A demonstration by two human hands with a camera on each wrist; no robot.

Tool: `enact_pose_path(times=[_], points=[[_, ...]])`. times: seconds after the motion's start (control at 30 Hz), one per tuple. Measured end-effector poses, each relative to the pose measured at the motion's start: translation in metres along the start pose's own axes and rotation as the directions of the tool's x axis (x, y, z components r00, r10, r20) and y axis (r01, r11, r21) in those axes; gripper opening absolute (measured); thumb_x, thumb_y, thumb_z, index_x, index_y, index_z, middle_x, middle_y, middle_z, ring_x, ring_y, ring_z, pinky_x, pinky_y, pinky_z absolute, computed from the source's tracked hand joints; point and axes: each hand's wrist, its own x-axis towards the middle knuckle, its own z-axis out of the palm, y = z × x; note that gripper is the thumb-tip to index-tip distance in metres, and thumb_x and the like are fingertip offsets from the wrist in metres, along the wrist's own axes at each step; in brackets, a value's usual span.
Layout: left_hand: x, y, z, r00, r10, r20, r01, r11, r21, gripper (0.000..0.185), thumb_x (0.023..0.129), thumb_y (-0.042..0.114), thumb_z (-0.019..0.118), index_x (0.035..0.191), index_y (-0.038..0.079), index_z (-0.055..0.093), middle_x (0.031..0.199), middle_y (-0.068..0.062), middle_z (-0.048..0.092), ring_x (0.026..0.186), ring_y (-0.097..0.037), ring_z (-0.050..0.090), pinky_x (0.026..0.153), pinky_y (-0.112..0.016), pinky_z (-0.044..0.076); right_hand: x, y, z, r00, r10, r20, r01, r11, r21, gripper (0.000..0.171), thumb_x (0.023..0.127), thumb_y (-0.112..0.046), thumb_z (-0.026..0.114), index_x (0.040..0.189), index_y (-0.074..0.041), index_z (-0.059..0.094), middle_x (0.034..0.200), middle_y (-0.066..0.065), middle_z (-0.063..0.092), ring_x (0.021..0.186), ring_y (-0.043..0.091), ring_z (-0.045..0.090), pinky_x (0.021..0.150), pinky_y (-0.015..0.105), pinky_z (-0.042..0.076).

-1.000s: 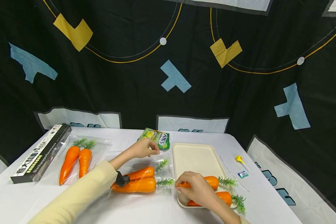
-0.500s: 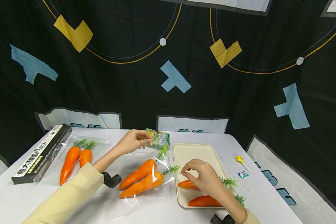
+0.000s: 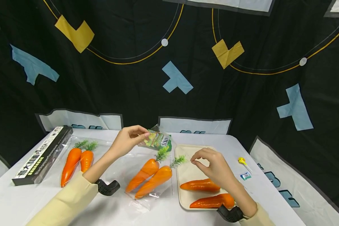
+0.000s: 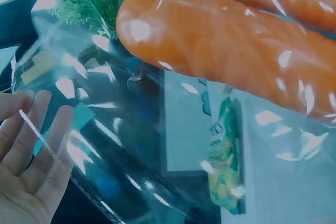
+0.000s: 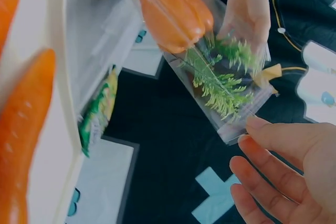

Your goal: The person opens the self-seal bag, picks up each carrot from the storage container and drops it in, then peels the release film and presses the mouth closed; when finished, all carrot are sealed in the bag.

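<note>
A clear plastic bag (image 5: 237, 127) holding two orange carrots (image 3: 154, 181) with green tops hangs tilted between my hands, tops upward. My left hand (image 3: 129, 140) pinches one corner of its top edge between thumb and fingers. At the opposite corner my right hand (image 3: 213, 164) pinches the edge between thumb and forefinger, other fingers loosely bent. The bag's top looks closed in the right wrist view. Beneath my right hand lies a cream tray (image 3: 178, 196) with two more carrots (image 3: 200, 185) in it; their tops are mostly hidden by the arm.
Another bagged pair of carrots (image 3: 71, 163) lies at the left, beside a long black pasta box (image 3: 42, 153). A green and yellow snack packet (image 3: 158, 139) lies at the back, behind the lifted bag. Right of the tray are a yellow lollipop (image 3: 242, 160) and a small blue-white packet (image 3: 245, 176).
The bag of carrots has risen off the table and tilted, tops upward. My left hand has moved left and up; my right hand has moved up and to the right over the tray.
</note>
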Motion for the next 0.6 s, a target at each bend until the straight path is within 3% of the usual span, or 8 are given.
enact_pose_path(times=[0.33, 0.6], points=[[-0.008, 0.016, -0.007, 0.993, 0.054, -0.104, -0.066, 0.991, -0.115, 0.016, 0.093, 0.018, 0.066, 0.103, 0.006, 0.068, 0.092, -0.012, 0.070, 0.072, -0.025, 0.068, 0.065, -0.035, 0.058, 0.018, 0.000, -0.024, 0.998, -0.049, -0.039, 0.047, 0.998, -0.036, 0.020, 0.078, 0.000, 0.079, 0.088, -0.016, 0.072, 0.089, -0.011, 0.067, 0.086, 0.010, 0.062, 0.075, 0.027, 0.054], [-0.010, 0.028, -0.010, 0.979, 0.110, -0.170, -0.131, 0.985, -0.116, 0.015, 0.093, 0.014, 0.065, 0.103, 0.002, 0.067, 0.090, -0.010, 0.070, 0.071, -0.027, 0.068, 0.065, -0.032, 0.057, 0.027, -0.003, -0.037, 0.992, -0.113, -0.057, 0.110, 0.993, -0.048, 0.020, 0.077, 0.001, 0.078, 0.087, -0.016, 0.072, 0.091, -0.008, 0.068, 0.089, 0.011, 0.063, 0.077, 0.025, 0.054]])
